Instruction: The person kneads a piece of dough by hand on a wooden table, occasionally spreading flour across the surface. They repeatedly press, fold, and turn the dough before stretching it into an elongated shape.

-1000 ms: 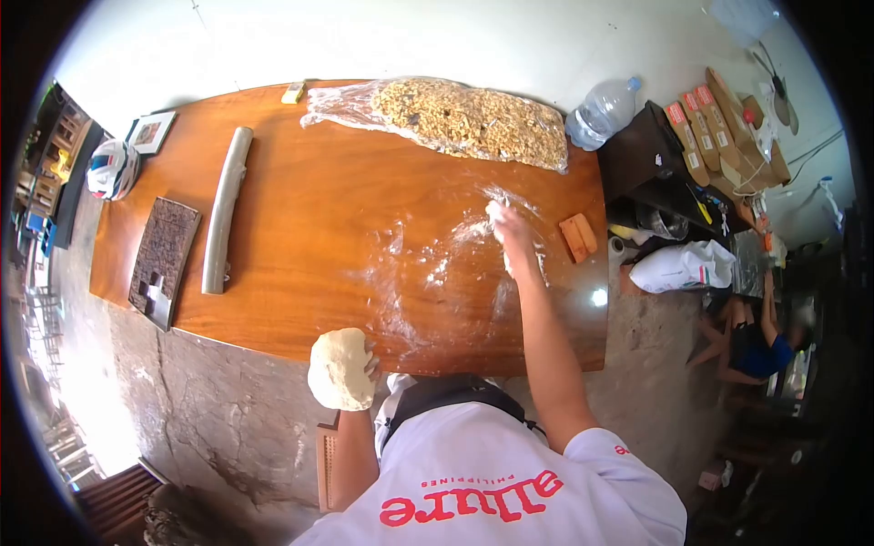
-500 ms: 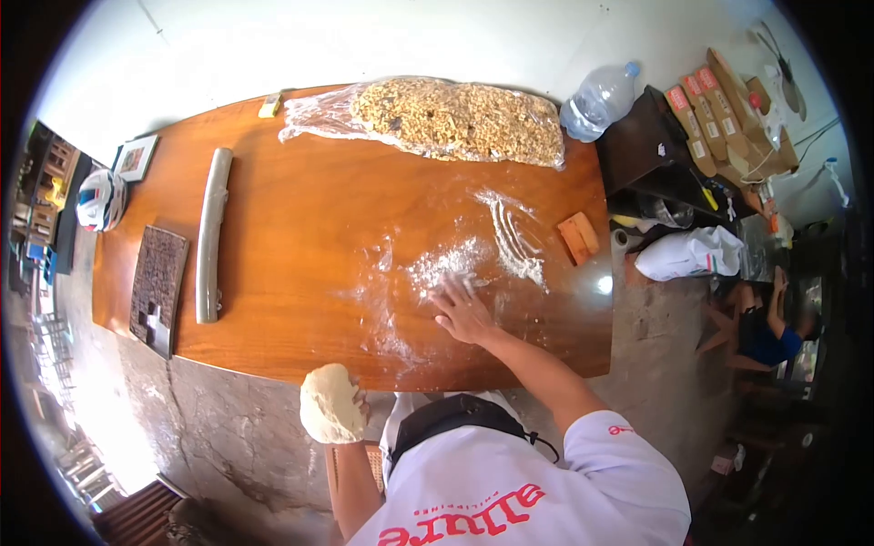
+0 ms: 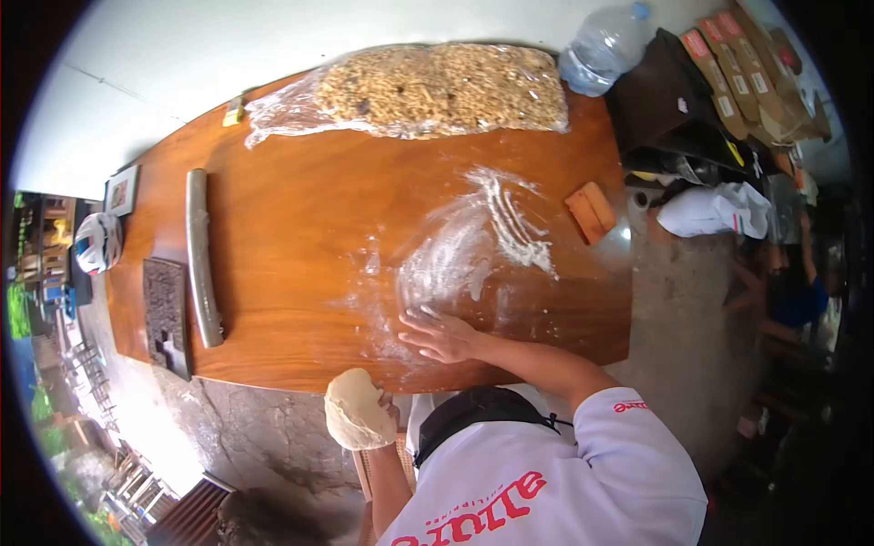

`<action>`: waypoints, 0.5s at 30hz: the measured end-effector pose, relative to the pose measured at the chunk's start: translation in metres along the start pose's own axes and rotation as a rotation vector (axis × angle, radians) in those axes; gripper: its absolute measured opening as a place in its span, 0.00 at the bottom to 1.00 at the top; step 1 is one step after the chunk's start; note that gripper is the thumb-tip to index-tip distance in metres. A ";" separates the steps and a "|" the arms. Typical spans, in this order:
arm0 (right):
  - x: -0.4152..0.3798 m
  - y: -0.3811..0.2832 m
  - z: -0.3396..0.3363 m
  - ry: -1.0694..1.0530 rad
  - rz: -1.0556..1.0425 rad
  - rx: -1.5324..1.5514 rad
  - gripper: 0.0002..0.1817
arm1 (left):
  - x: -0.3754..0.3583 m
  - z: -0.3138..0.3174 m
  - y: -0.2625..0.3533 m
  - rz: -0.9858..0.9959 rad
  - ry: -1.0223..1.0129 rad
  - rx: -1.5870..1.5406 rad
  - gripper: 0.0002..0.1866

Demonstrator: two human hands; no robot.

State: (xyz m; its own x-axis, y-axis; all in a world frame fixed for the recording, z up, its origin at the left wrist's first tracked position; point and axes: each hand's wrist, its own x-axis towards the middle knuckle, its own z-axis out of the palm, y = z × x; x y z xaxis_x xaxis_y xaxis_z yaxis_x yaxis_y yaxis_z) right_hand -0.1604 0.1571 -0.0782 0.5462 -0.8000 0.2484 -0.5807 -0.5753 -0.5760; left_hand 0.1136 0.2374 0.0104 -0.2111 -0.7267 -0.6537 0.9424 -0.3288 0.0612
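A pale lump of dough (image 3: 356,409) rests in my left hand (image 3: 390,407), just off the table's front edge. Most of that hand is hidden beneath the dough; some fingertips show at its right side. Flat on the wooden table (image 3: 291,246) lies my right hand (image 3: 442,337), fingers stretched out, at the near end of a smeared patch of white flour (image 3: 446,264). Thicker streaks of flour (image 3: 517,223) lie farther back to the right.
A long grey roll (image 3: 200,259) and a dark, partly covered board (image 3: 166,314) lie at left. Along the back are a plastic bag of nut-like bits (image 3: 446,91) and a large water bottle (image 3: 605,50). An orange-brown block (image 3: 590,214) sits at right.
My right hand has swept toward me and slightly left, spreading the flour heap into a thin smear. My left hand still holds the dough. The view has shifted a little.
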 end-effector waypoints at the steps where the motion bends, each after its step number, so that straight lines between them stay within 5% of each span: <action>1: -0.016 -0.006 -0.019 -0.077 0.103 0.008 0.36 | 0.005 0.004 -0.003 -0.030 0.009 -0.008 0.26; 4: -0.086 0.011 -0.055 -0.003 0.704 -0.034 0.35 | 0.019 0.008 -0.003 -0.009 0.098 0.120 0.23; 8: -0.143 0.072 -0.090 0.564 0.993 -0.446 0.37 | 0.039 -0.012 0.009 0.013 0.108 0.361 0.22; 12: -0.087 0.072 -0.071 0.331 1.171 -0.381 0.40 | 0.035 -0.009 0.013 -0.031 0.053 0.402 0.21; 13: -0.069 0.073 -0.047 0.294 0.992 -0.558 0.38 | 0.031 -0.002 0.013 -0.082 0.066 0.307 0.20; 14: -0.044 0.056 -0.039 0.311 0.880 -0.420 0.37 | 0.030 -0.022 0.022 0.052 0.056 0.723 0.21; 15: -0.014 0.032 -0.037 0.138 0.898 -0.208 0.37 | 0.023 -0.020 0.022 0.064 0.063 0.728 0.21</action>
State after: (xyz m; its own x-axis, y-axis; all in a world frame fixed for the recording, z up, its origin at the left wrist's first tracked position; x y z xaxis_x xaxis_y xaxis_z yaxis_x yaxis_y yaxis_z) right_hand -0.2089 0.1433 -0.0718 -0.2292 -0.9654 -0.1244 -0.8546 0.2608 -0.4490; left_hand 0.1350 0.2255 -0.0178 -0.1255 -0.7288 -0.6731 0.5366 -0.6206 0.5718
